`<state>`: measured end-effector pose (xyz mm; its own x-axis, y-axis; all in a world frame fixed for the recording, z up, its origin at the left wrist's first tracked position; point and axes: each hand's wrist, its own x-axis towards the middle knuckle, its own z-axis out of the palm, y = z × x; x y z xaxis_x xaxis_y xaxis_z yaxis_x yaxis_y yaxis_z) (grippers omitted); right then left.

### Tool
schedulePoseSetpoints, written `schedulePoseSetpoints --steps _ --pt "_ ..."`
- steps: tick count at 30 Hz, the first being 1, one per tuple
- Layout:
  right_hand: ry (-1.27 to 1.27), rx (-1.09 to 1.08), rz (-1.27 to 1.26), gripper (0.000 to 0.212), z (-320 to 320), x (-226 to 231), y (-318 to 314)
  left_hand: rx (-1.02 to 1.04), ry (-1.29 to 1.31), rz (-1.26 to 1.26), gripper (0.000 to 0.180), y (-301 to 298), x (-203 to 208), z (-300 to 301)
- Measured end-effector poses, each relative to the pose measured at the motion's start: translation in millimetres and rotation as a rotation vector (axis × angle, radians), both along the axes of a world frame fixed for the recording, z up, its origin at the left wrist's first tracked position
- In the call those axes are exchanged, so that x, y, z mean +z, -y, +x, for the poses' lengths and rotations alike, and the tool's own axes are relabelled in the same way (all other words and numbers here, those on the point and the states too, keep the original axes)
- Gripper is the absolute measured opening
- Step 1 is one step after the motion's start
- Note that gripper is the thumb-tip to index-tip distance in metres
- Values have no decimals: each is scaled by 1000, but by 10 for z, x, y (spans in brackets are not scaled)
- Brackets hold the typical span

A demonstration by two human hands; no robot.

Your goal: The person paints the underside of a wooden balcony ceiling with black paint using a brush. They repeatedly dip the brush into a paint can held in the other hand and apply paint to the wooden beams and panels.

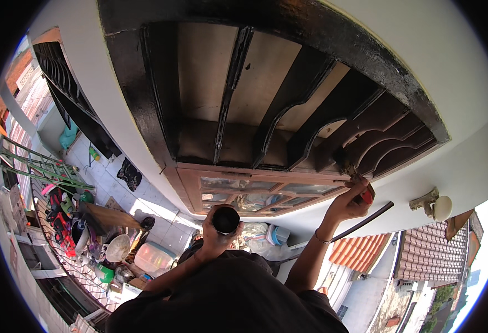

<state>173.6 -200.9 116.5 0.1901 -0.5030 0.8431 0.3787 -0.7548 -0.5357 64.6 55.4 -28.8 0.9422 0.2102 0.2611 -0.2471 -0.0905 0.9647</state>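
Observation:
My left hand (213,240) is closed round a small cup of black paint (226,220), held upright in front of my chest. Raised to the right, my right hand (345,210) grips a paintbrush (368,197) with a red handle. The brush's bristle end reaches up to the lower ends of the slats in a wooden vent frame (161,133). Glossy black coats the slats (273,125) on the left and middle, while the slats on the right (402,136) look duller brown. Whether the bristles touch a slat I cannot tell.
Below the vent runs a brown window with glass panes (266,200). A wall lamp (441,207) sticks out at the right, near a dark rod (366,222). Down on the left are a tiled floor (111,186), a green metal ladder (44,166), a clear plastic box (154,258) and household clutter.

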Motion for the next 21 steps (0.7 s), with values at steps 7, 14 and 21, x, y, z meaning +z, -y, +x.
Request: schedulePoseSetpoints --steps 7,14,21 --pt "-139 313 -598 21 -389 -394 -1060 -24 -22 -44 46 25 -67 6" --pt "-153 -17 -383 12 -330 -161 -727 -26 17 -68 47 24 -27 78" --pt "-140 324 -480 26 -452 -323 -903 -38 -16 -39 47 34 -94 115"
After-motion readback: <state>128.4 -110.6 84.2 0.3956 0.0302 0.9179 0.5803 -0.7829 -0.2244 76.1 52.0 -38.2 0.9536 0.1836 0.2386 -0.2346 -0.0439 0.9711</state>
